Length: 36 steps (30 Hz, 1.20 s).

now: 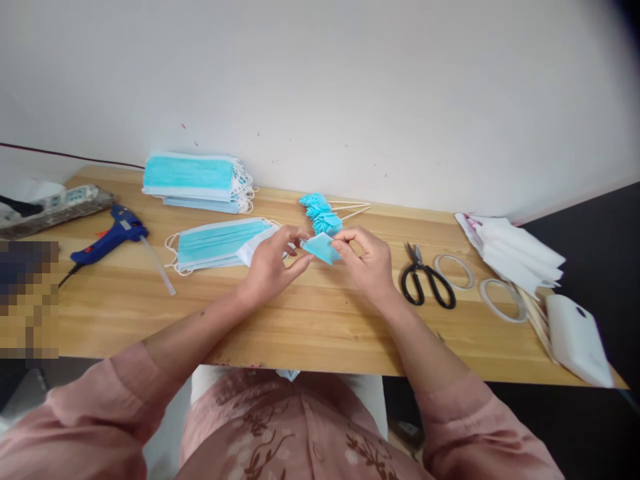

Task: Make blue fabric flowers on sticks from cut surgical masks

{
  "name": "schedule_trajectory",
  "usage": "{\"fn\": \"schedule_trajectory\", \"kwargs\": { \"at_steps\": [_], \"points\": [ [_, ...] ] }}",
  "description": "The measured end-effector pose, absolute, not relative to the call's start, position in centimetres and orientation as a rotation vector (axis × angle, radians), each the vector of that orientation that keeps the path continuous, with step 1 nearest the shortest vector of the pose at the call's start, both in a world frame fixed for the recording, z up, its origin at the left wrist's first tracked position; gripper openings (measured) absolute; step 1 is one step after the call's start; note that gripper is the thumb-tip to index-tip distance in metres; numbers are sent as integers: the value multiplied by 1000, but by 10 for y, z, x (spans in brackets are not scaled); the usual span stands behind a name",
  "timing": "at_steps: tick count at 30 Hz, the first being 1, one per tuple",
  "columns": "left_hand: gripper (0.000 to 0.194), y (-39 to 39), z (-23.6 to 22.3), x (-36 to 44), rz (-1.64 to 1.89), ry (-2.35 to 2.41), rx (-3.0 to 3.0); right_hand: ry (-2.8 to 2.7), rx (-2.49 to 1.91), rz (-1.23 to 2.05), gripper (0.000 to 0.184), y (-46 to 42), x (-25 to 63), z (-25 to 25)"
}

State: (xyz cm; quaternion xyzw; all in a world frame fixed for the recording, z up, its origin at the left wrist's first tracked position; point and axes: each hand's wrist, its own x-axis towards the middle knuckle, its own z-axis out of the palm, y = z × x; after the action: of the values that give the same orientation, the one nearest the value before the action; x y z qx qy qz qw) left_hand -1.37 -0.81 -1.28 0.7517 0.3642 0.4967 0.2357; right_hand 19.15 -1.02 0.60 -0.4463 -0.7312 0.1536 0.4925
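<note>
Fingers of the right hand (367, 260) pinch a small blue sheet (321, 247) by its right edge; the left hand (273, 259) has its thumb at the other side, though whether it grips I cannot tell. The sheet is above the counter (310, 320), near the blue bunches (320, 212). Shaping seems in hand; a crease would call for steady fingertips.

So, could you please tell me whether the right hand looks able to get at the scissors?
Probably yes: the scissors lie beside the right hand with nothing over them, though it pinches a blue piece.
</note>
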Motion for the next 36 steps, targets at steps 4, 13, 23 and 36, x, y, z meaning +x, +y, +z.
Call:
{"fn": "schedule_trajectory", "kwargs": {
  "at_steps": [4,13,23,36],
  "points": [
    [23,-8,-14,-15,1384,1013,2078,-1754,-1095,369,13,-10,193,7],
    [27,2,-22,-18,1304,957,2351,-1824,-1046,371,13,-9,192,4],
    [26,6,-23,-20,1125,817,2447,-1932,-1115,271,18,-3,200,8],
    [25,-5,-15,-10,1324,1107,1707,-1740,-1118,528,18,-12,184,-3]
  ]
}}
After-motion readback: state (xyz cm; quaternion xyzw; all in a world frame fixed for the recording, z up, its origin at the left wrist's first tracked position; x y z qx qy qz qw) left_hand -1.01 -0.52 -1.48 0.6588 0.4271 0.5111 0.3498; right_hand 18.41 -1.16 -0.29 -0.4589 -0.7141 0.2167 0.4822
